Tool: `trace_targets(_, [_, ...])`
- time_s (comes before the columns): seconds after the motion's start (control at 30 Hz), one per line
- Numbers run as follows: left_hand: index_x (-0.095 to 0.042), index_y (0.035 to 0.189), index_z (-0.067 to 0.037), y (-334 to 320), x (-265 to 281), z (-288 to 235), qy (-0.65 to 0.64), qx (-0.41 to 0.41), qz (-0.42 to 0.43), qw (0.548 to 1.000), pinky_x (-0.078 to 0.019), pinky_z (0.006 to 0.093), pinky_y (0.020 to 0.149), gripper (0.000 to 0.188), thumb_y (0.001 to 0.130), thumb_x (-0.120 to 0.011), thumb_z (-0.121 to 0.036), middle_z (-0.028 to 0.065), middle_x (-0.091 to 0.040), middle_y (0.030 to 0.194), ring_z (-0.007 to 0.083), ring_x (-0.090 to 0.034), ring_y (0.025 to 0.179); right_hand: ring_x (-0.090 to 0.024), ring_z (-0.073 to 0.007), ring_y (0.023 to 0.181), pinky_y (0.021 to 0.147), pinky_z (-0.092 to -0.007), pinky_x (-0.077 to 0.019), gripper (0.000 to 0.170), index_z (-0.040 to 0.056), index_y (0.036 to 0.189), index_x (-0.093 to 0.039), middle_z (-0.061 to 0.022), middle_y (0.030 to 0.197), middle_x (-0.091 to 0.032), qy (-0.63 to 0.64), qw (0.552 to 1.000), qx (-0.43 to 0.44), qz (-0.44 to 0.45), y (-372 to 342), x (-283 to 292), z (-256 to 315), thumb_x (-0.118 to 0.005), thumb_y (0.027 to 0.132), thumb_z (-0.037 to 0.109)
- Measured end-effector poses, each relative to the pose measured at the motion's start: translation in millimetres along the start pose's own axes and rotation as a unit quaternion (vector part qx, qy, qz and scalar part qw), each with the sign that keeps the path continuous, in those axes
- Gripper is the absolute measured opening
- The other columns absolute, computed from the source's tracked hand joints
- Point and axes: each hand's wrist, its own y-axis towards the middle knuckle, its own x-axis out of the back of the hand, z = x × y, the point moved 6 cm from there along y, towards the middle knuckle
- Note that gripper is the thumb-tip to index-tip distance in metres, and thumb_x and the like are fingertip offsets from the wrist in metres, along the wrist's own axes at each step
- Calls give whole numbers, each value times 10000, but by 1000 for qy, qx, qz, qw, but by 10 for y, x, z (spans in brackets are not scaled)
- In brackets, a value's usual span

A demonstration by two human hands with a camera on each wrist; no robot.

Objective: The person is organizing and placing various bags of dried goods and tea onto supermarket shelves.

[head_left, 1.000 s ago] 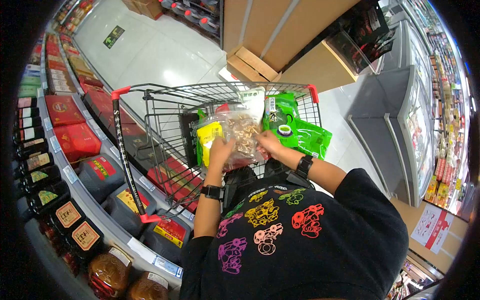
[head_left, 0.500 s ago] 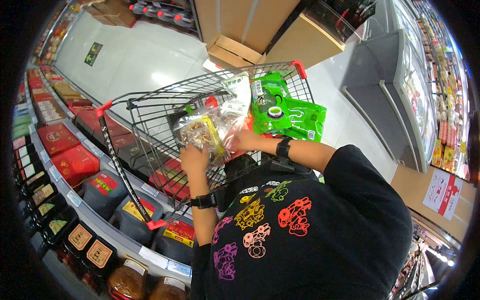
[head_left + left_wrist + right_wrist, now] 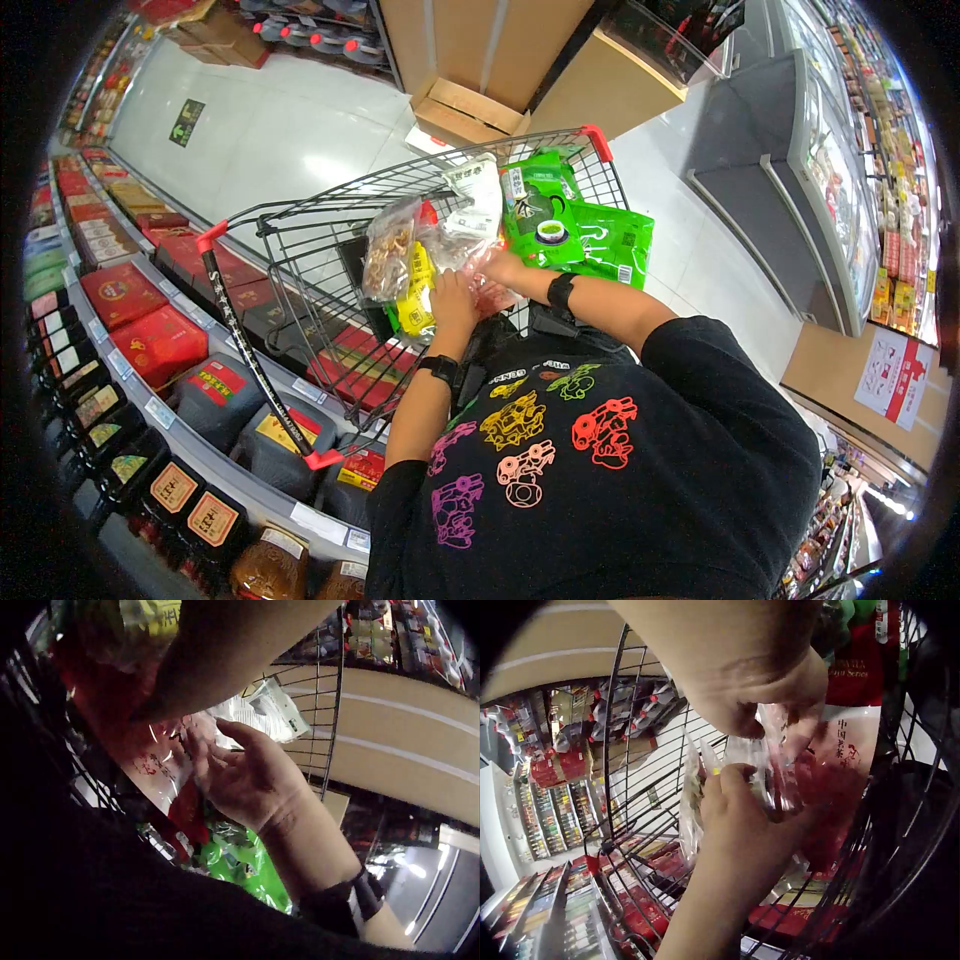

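Supermarket aisle with pale tiled floor (image 3: pixel 270 130), lined by stocked shelves. Nearest: black T-shirt (image 3: pixel 650 480) with coloured line figures, both forearms reaching forward over a wire cart. Left hand (image 3: pixel 455 302): fingers bent against crinkled plastic beside the yellow packet (image 3: pixel 417 290); fingertips partly covered, cannot tell whether gripping. Right hand (image 3: pixel 503 266): apparently pinching a clear bag (image 3: pixel 776 780) between thumb and fingers. Possible mishaps, by judgement: slippage of the slick film from a light pinch; sliding of the loosely heaped packets through sideways pushing; tearing of thin plastic under a pull from both sides. Position of the clear bag: between the two hands, touching the right, over or against a reddish packet (image 3: pixel 832 817) with printed characters, exact layering not distinguishable. To the left hand's outer side, just beyond the yellow packet: bag of brown dried pieces (image 3: pixel 388 262). Beyond the hands: white packet (image 3: pixel 475 200) and, to the right, green packets (image 3: pixel 540 200), all within the cart (image 3: pixel 598 143). Alongside, at left: red boxes (image 3: pixel 160 340) on a shelf. Farther off: open cardboard carton (image 3: pixel 470 105) and, at right, grey freezer cabinet (image 3: pixel 755 190).
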Motion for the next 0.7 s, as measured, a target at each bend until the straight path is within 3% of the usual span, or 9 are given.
trace_targets(0.07, [-453,1001,-83,18,-124,29,28,-4,-31,999,-426,381,789,499,590,-713,-195,88,-451,1003,267,-447,1014,-519,-155,488,390,-276,-400,214,89,936,-485,-100,696,-563,53,997,-46,-35,47,30,-85,-604,813,217])
trace_targets(0.17, [-509,983,-70,19,-119,20,23,10,-25,999,-415,379,779,436,595,-683,-165,89,-455,1017,277,-435,1025,-443,-127,454,373,-268,-329,194,99,833,-488,-77,662,-556,33,996,-71,-39,-43,90,-11,-623,803,235])
trace_targets(0.27, [-601,908,-50,-16,-253,60,49,-2,-47,998,-393,374,784,328,614,-651,-188,94,-467,1026,283,-425,1035,-473,-111,478,379,-232,-335,174,67,795,-560,-60,688,-610,55,995,-78,-31,-124,52,34,-617,803,232])
trace_targets(0.3, [-622,876,-57,-33,-240,54,46,-2,-40,998,-378,377,802,263,644,-620,-180,89,-490,1019,275,-433,1026,-505,-113,527,422,-238,-371,180,78,793,-571,-42,699,-607,91,992,-83,7,-222,-19,114,-609,808,254])
trace_targets(0.4, [-669,806,-77,-62,-188,5,42,-2,-7,999,-341,385,848,176,700,-560,-166,72,-551,994,256,-455,1004,-506,-112,535,428,-240,-361,178,89,791,-567,-23,717,-605,120,984,-85,99,-70,-231,42,-585,818,264])
trace_targets(0.53, [-673,811,-99,-17,-67,-44,41,-10,32,999,-330,396,871,178,685,-574,-176,47,-607,933,240,-486,982,-515,-114,533,414,-221,-337,138,97,807,-571,-11,683,-585,36,983,-87,158,194,-339,-78,-556,813,233])
trace_targets(0.57, [-670,810,-99,-23,5,-66,47,-33,25,998,-344,390,848,177,684,-578,-182,47,-605,939,239,-491,976,-523,-120,520,426,-246,-367,135,85,790,-570,-19,641,-572,-26,983,-63,172,142,-283,7,-553,804,218])
trace_targets(0.63, [-662,824,-95,-55,166,-121,27,-60,3,998,-362,384,824,177,694,-568,-168,54,-594,948,243,-495,973,-526,-140,507,449,-271,-397,146,66,801,-576,-32,614,-562,-96,986,88,101,-92,-207,315,-558,792,210])
trace_targets(0.7, [-648,868,-83,-134,515,-235,-10,-79,-63,995,-389,404,810,207,700,-545,-144,72,-580,969,268,-499,965,-538,-164,520,494,-297,-433,165,47,835,-584,-49,605,-557,-196,938,287,7,-372,-100,651,-564,781,202])
